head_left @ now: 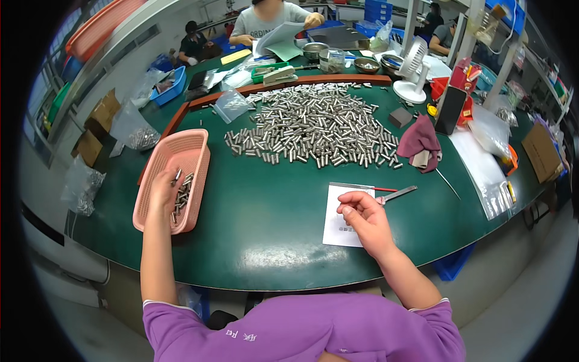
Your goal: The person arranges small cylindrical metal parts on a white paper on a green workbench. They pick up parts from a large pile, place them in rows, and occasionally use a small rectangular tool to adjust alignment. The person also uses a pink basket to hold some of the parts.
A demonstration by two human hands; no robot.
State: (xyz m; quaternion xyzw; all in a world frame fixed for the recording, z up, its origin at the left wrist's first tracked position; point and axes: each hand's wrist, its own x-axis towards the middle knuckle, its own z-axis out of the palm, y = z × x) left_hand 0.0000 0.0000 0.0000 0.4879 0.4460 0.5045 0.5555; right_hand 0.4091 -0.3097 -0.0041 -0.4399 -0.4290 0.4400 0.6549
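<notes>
My left hand is inside the pink plastic basket at the left, its fingers curled round a small metal pin. More short metal pins lie in the basket beside that hand. My right hand hovers over a white printed sheet, fingers loosely bent and apart from the thumb, with nothing visible between them. A big heap of shiny cylindrical metal pins spreads across the middle of the green table, beyond both hands.
Near the sheet lie a red pen and metal tweezers. A maroon cloth, a dark block and a white fan stand right of the heap. A brown wooden rail borders the heap. Across the table, a person handles papers.
</notes>
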